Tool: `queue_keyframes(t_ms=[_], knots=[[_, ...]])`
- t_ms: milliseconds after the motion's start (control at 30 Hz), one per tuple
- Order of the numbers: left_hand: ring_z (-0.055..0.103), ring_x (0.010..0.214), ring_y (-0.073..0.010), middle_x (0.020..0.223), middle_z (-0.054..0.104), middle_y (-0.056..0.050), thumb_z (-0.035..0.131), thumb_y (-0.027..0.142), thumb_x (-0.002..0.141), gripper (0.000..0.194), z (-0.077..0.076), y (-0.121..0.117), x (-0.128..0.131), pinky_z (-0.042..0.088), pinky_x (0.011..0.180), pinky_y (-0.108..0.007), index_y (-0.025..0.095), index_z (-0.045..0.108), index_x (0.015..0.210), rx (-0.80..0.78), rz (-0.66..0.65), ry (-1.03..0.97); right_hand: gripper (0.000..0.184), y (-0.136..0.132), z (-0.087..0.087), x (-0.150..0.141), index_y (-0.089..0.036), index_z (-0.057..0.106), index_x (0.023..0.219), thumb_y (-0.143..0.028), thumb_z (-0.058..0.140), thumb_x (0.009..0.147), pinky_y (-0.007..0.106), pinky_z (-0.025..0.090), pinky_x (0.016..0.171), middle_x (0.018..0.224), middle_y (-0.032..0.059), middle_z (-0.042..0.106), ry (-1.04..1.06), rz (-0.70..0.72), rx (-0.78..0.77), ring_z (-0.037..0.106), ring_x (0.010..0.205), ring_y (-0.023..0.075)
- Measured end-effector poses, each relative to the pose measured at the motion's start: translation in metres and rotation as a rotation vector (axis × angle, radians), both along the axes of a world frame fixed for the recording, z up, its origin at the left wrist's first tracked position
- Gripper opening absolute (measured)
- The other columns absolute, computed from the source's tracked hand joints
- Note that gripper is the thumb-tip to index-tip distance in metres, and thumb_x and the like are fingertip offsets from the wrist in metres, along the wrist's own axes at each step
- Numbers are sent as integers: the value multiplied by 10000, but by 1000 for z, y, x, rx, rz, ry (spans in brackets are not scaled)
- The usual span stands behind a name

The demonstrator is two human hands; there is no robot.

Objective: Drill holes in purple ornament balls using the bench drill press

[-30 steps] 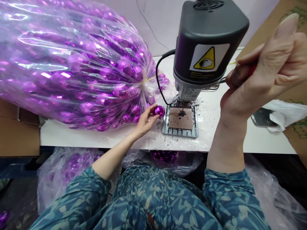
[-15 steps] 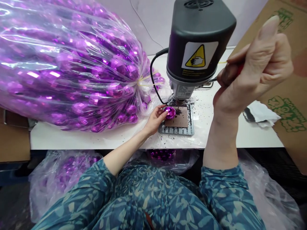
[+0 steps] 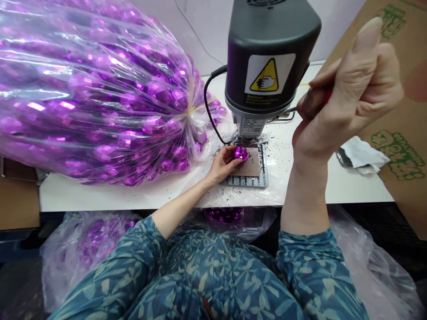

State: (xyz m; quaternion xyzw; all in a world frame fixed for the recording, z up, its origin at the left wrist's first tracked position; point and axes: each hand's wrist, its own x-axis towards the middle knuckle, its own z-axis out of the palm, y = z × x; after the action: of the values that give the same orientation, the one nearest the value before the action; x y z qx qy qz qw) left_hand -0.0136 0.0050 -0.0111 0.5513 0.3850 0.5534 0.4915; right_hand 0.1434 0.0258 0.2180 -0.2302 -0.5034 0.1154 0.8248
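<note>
Between the fingers and thumb of my left hand (image 3: 224,165) is a shiny purple faceted ball (image 3: 241,154). The ball is over a brown board (image 3: 251,169) on the grey slotted base (image 3: 263,180), beneath the head of a black bench drill press (image 3: 271,49). Whether the drill bit touches the ball cannot be made out. My right hand (image 3: 350,89) is raised at the machine's right, closed around the red-gripped end of a metal lever (image 3: 292,109); most of that grip is hidden by my fingers.
A large clear bag (image 3: 110,102) of purple faceted balls, tied at its neck, fills the left. Dark shavings dot the white table (image 3: 356,191). At right are a cardboard box (image 3: 405,146) and crumpled white paper (image 3: 362,153). More plastic bags (image 3: 76,253) sit below the table edge.
My left hand has shifted the purple ball slightly right over the board, beneath the drill head. My right hand keeps its grip on the lever. The whole view has drifted a little.
</note>
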Motion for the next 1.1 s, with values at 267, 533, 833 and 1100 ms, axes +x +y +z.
queue_keyframes(t_ms=[267, 533, 833, 1100], knots=[[677, 1310, -313, 1357, 700, -146, 871, 594, 838, 682, 3, -7, 5, 511, 1187, -521, 204, 617, 1337, 106, 18, 230, 567, -4, -1, 0, -150, 458, 608, -642, 615, 844, 178, 253, 470, 499, -76, 386, -3, 10, 7, 352, 404, -31], [688, 1263, -307, 1331, 709, -155, 880, 541, 841, 627, 17, -13, 7, 512, 1153, -507, 197, 621, 1296, 45, 8, 205, 530, -12, -10, -1, -112, 490, 578, -514, 576, 914, 161, 270, 494, 510, -68, 418, 23, -24, 38, 378, 438, -53], [672, 1248, -297, 1319, 703, -134, 876, 565, 839, 626, 21, -16, 9, 496, 1154, -478, 203, 639, 1291, 47, 14, 187, 545, -22, -40, -1, -154, 481, 551, -478, 597, 974, 226, 309, 457, 465, -53, 360, 82, -45, 94, 396, 423, 0], [657, 1259, -295, 1326, 689, -138, 872, 561, 841, 628, 21, -17, 9, 482, 1160, -469, 193, 638, 1293, 44, 9, 174, 641, -7, -55, -1, -137, 321, 583, -566, 632, 942, 145, 332, 405, 453, -73, 232, 146, -118, 194, 287, 393, -25]])
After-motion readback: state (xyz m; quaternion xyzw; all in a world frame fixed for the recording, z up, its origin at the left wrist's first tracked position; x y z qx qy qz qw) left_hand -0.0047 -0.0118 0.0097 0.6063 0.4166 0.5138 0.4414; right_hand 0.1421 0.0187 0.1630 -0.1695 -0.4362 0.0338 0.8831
